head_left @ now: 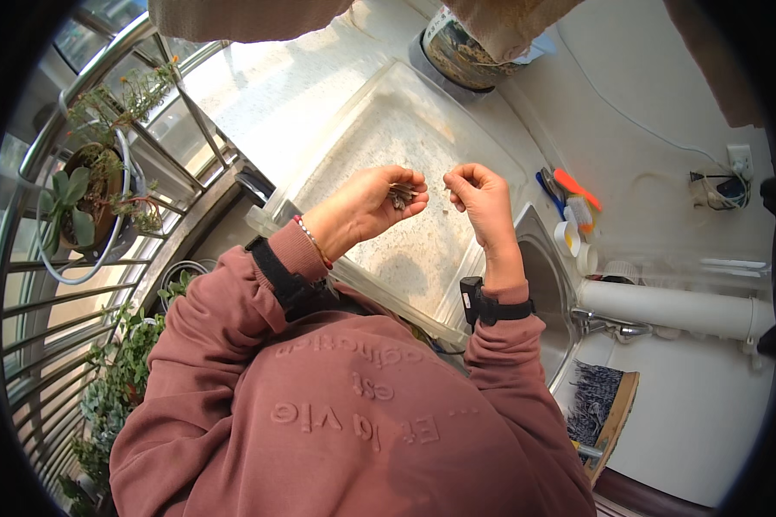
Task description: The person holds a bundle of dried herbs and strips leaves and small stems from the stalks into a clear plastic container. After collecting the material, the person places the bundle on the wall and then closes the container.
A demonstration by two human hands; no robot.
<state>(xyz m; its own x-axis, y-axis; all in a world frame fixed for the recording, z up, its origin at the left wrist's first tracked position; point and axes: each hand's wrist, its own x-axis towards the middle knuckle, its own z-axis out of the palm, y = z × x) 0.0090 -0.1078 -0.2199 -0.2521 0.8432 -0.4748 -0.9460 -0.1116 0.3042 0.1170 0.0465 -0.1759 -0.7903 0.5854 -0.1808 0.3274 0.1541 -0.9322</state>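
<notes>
My left hand [366, 205] is palm up with its fingers curled around a small heap of grey-brown pieces [400, 197]; their exact kind is too small to tell. To the right of it, a short gap away, my right hand [481, 196] has thumb and fingertips pressed together in a pinch. What is in that pinch, if anything, is too small to make out. Both hands are above a large translucent plastic bin [353, 121], whose pale bottom is strewn with fine specks.
Right of the bin is a metal sink [539, 258] with a tap [621, 328]. An orange-handled tool [576, 187] and small white lids [566, 239] lie beyond it. A bucket-like container [457, 52] stands at the back. Metal railings and a potted plant [79, 202] line the left; a brush [599, 405] is lower right.
</notes>
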